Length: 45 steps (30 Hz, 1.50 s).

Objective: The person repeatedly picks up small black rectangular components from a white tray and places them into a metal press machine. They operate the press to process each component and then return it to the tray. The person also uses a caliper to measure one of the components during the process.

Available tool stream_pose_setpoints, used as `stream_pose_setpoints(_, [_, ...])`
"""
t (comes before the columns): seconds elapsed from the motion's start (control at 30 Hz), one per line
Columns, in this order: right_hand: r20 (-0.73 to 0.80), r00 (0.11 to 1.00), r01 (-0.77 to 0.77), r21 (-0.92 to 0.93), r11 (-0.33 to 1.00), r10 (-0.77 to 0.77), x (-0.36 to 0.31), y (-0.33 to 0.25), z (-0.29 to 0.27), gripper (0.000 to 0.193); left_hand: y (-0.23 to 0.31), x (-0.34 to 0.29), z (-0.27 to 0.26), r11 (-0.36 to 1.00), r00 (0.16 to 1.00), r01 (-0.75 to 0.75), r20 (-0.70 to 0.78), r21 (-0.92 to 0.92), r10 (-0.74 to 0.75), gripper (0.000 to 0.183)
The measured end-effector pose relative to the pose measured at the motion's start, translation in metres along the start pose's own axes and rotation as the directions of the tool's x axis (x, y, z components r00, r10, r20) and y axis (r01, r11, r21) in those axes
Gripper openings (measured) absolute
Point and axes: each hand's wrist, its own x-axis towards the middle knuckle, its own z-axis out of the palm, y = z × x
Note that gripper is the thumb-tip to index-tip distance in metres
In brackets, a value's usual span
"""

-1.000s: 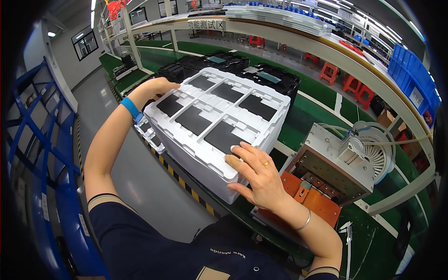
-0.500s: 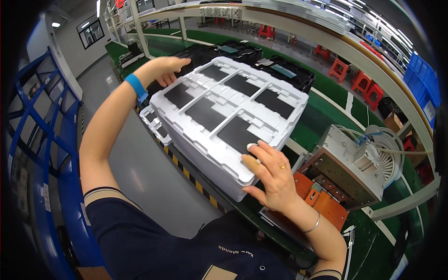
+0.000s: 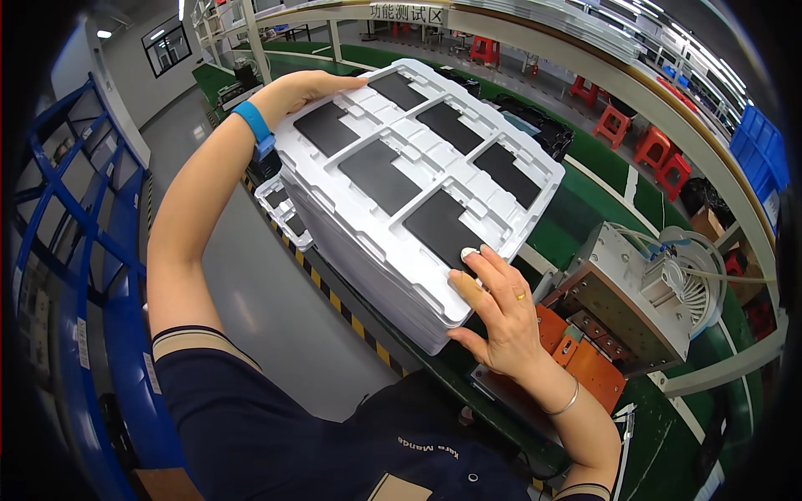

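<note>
A white plastic blister tray (image 3: 391,127) lies uppermost on a tall stack of like trays (image 3: 351,263) at the bench's edge. Its compartments hold several flat black panels (image 3: 380,175). My left hand (image 3: 305,88) grips the tray's far left edge, thumb along the rim and the other fingers hidden below. At the near right corner, my right hand (image 3: 501,313) pinches the rim, fingers on top and thumb against the side; a fingertip wears a white cover. The tray's far end is tilted up.
Right of the stack stands a metal fixture (image 3: 626,301) with a fan and orange plates (image 3: 589,367). Black trays (image 3: 535,129) lie behind the stack. A blue rack (image 3: 79,250) is at the left; a shelf frame (image 3: 718,159) arches over the bench's far side.
My left hand has moved up and taken hold of the tray's far left edge. That end of the tray has risen. My right hand has shifted slightly right, still at the near corner.
</note>
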Motion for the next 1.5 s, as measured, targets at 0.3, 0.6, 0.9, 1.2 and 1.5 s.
stream_pose_setpoints(0.3, [-0.175, 0.985, 0.003, 0.019, 1.000, 0.000, -0.022, 0.009, 0.005, 0.069, -0.029, 0.015, -0.009, 0.847, 0.973, -0.072, 0.150, -0.527, 0.176, 0.037])
stream_pose_setpoints(0.6, [-0.165, 0.979, -0.120, 0.017, 0.993, 0.121, -0.027, 0.020, 0.004, 0.065, -0.099, 0.005, -0.096, 0.631, 0.965, -0.080, 0.098, -0.772, 0.242, 0.040])
stream_pose_setpoints(0.9, [-0.130, 0.975, -0.186, -0.053, 0.981, 0.178, -0.029, 0.022, 0.002, 0.063, -0.241, -0.026, -0.161, 0.325, 0.881, -0.403, -0.459, -0.855, -0.114, 0.036])
stream_pose_setpoints(1.2, [-0.134, 0.964, -0.243, -0.095, 0.965, 0.229, -0.024, 0.022, 0.009, 0.059, -0.405, 0.021, -0.126, 0.390, 0.639, -0.600, -0.711, -0.699, -0.293, 0.034])
stream_pose_setpoints(1.5, [-0.135, 0.961, -0.254, -0.088, 0.963, 0.241, -0.024, 0.020, 0.009, 0.059, -0.405, 0.095, 0.033, 0.567, 0.442, -0.468, -0.735, -0.678, -0.514, 0.033])
